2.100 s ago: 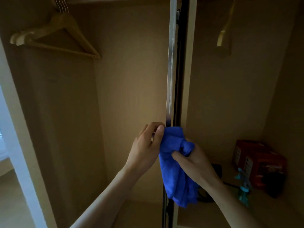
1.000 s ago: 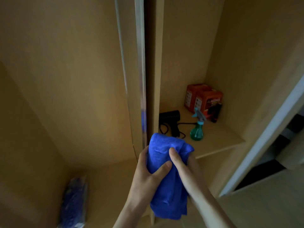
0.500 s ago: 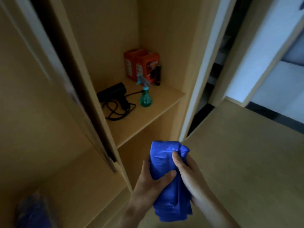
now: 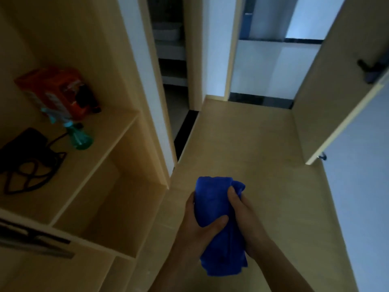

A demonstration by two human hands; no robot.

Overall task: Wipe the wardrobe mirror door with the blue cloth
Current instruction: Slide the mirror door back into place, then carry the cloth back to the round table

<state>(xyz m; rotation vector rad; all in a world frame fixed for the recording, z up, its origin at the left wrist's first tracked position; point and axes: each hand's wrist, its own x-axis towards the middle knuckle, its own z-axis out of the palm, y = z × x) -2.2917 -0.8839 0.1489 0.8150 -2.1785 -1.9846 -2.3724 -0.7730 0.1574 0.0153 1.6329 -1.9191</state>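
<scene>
Head view, dim light, some blur. The blue cloth (image 4: 212, 207) is bunched into an upright roll and held by both hands in the air above the pale wooden floor (image 4: 242, 144), just off the front edge of the wardrobe's side panel (image 4: 147, 123). The left hand (image 4: 197, 230) wraps the cloth from the left, with its thumb laid across the front of the fabric. The right hand (image 4: 246, 220) clasps it from the right, thumb pressed into the upper folds. The lower end of the cloth hangs free below both palms. On the wardrobe shelf (image 4: 94, 148), an orange box (image 4: 56, 89) sits at the back. A teal spray bottle (image 4: 79, 137) stands just in front of it, and a black hair dryer (image 4: 27, 142) lies at the left, its cord looped toward the front edge. A blurred dark-and-grey strip (image 4: 31, 243) crosses the lower left corner of the frame; whether it is the mirror door's edge cannot be told. A wooden door (image 4: 328, 81) stands open at the right.
</scene>
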